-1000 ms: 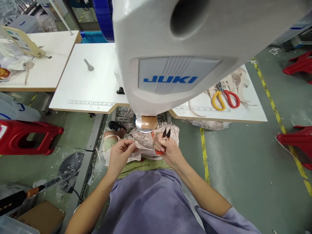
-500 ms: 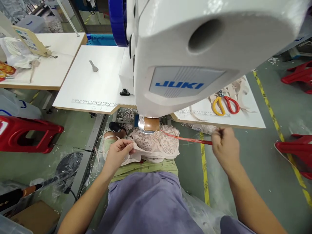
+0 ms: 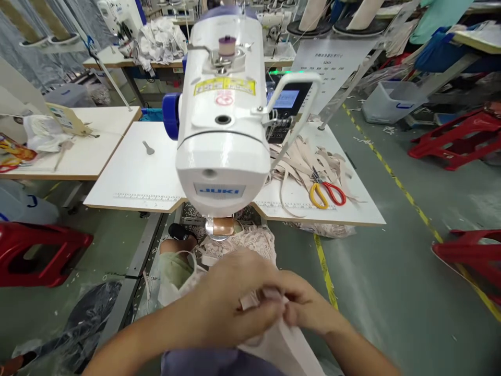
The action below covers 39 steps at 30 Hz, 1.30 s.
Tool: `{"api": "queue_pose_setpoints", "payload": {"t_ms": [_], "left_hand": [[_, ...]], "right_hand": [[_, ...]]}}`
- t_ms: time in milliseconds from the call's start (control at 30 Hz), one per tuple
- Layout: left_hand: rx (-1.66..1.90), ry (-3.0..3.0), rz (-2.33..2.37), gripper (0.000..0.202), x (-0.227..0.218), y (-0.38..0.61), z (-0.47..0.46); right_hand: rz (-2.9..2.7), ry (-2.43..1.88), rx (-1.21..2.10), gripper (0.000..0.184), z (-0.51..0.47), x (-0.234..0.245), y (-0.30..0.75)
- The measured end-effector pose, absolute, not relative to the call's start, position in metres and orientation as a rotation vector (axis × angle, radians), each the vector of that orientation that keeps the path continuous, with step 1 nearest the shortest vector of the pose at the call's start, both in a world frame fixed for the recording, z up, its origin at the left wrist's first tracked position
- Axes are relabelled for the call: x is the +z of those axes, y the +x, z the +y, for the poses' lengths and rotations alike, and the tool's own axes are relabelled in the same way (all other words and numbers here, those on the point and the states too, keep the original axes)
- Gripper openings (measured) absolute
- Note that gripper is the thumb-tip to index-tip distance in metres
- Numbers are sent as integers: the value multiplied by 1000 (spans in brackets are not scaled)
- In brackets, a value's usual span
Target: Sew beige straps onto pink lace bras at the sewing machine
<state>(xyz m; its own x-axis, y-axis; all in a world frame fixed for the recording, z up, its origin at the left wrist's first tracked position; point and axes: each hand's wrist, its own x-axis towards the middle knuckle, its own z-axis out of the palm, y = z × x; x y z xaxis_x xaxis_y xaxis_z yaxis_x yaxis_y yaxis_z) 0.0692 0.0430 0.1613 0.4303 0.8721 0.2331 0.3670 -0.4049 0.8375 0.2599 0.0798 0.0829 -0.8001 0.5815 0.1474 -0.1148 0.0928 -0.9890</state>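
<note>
My left hand point(image 3: 230, 300) and my right hand point(image 3: 307, 303) meet low in front of my body, a little blurred. The fingers of both are closed on pale fabric of a beige lace bra point(image 3: 260, 243). The left hand covers part of the bra. Its lace cups lie beyond my hands, close below the sewing machine point(image 3: 221, 156), and a pale band point(image 3: 287, 347) hangs below my fingers. A metal and brown part point(image 3: 222, 227) sits under the machine head, above the lace.
Scissors point(image 3: 324, 193) with yellow and red handles lie beside beige strips point(image 3: 301, 156) on the right tabletop point(image 3: 352, 211). A small grey tool point(image 3: 147, 148) is on the left tabletop point(image 3: 125, 177). Red stools point(image 3: 462, 136) stand on the floor at both sides.
My right hand has come in from the right to my left hand, and the red strip it pulled is out of sight. My view has tilted up, showing more of the machine.
</note>
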Motion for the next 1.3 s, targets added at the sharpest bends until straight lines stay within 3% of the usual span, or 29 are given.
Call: {"api": "queue_pose_setpoints", "payload": {"t_ms": [67, 167, 233, 300, 433, 567, 700, 833, 1000, 1300], "left_hand": [[1020, 1863, 1330, 31, 147, 66, 39], [889, 1655, 1464, 11, 119, 62, 32], [789, 1611, 1477, 21, 104, 60, 29], [780, 1711, 1573, 30, 94, 58, 27], [791, 1925, 1641, 36, 85, 54, 29], [820, 1562, 1572, 40, 86, 56, 37], [873, 1291, 1504, 33, 85, 54, 37], [858, 1697, 1781, 28, 80, 44, 35], [883, 2270, 1900, 28, 74, 31, 51], [696, 2222, 2004, 36, 81, 19, 67]], "right_hand": [[-1805, -614, 1491, 58, 80, 82, 256], [-1943, -676, 1074, 47, 79, 76, 243], [-2052, -685, 895, 45, 78, 70, 236], [-2116, -687, 978, 49, 80, 63, 232], [-1926, -720, 1606, 63, 86, 51, 230], [-1487, -956, 1791, 49, 86, 50, 220], [-1341, -1113, 1632, 38, 98, 59, 208], [-1483, -1187, 1370, 25, 132, 64, 200], [-1702, -1144, 1286, 19, 169, 61, 193], [-2061, -1129, 971, 20, 199, 61, 181]]}}
